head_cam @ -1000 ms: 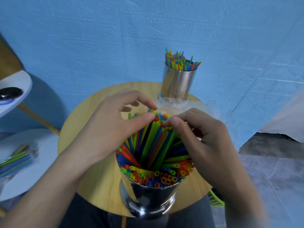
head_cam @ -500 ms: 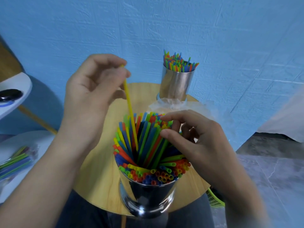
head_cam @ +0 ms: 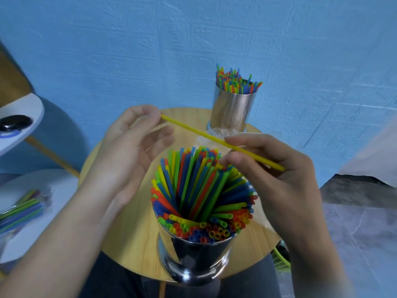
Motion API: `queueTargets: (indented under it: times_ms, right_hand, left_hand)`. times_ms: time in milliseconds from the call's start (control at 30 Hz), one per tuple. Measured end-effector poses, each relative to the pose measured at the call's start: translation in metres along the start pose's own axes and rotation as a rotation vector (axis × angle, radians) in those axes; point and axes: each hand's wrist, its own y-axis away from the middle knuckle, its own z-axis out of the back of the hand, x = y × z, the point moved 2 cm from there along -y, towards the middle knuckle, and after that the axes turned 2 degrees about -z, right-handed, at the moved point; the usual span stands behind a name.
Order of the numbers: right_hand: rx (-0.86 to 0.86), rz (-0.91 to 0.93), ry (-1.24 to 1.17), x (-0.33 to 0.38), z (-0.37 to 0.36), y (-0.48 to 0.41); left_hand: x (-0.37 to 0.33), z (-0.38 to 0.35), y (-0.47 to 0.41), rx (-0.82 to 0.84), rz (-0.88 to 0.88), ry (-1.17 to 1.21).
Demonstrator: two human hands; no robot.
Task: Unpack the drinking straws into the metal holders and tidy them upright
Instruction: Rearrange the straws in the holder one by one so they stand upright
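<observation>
one wide-angle view only, worn on the person's head. it looks forward and steeply down, very close over the near metal holder (head_cam: 194,257), straight into its straw tops. the left hand (head_cam: 129,151) and the right hand (head_cam: 279,190), which pinches a yellow straw (head_cam: 193,129), enter from the bottom corners. farther off sit the round table (head_cam: 133,229), the far holder (head_cam: 233,110) and the blue wall (head_cam: 129,50). frame edges bend.

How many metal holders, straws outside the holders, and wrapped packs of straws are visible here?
Metal holders: 2, the near holder and the far holder.
Single straws outside the holders: 1, the yellow straw, pinched by the right hand.
Wrapped packs: 1, the wrapped pack at the left.
Total: 4.
</observation>
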Motion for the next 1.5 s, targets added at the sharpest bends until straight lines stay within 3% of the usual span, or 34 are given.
queueTargets:
  times_ms: [233,333,400,567,767,1033,1200,1500]
  right_hand:
    - [-0.252,0.084,-0.106,-0.001,0.009,-0.003]
    - [-0.226,0.078,0.014,-0.003,0.007,-0.003]
    - [-0.136,0.067,0.14,-0.003,0.003,-0.002]
    - [0.034,0.025,0.335,-0.006,-0.005,0.002]
    - [0.002,-0.004,0.333,-0.002,-0.002,0.001]
    - [0.031,-0.029,0.337,-0.006,-0.003,0.002]
    - [0.051,0.034,0.485,-0.009,-0.004,0.0]
    - [0.12,-0.035,0.468,-0.008,-0.004,-0.003]
  left_hand:
    - [0.001,-0.001,0.011,0.301,-0.019,-0.542]
    - [0.0,-0.003,0.015,0.447,-0.014,-0.776]
    - [0.001,-0.003,0.014,0.452,-0.007,-0.87]
    - [0.002,0.0,0.012,0.37,-0.041,-0.954]
    - [0.003,0.003,0.015,0.287,-0.083,-1.083]
    - [-0.003,-0.003,0.022,0.317,-0.24,-0.951]
    - [-0.003,-0.006,0.024,0.365,-0.266,-1.03]
    - [-0.007,-0.018,0.025,0.399,-0.324,-1.121]
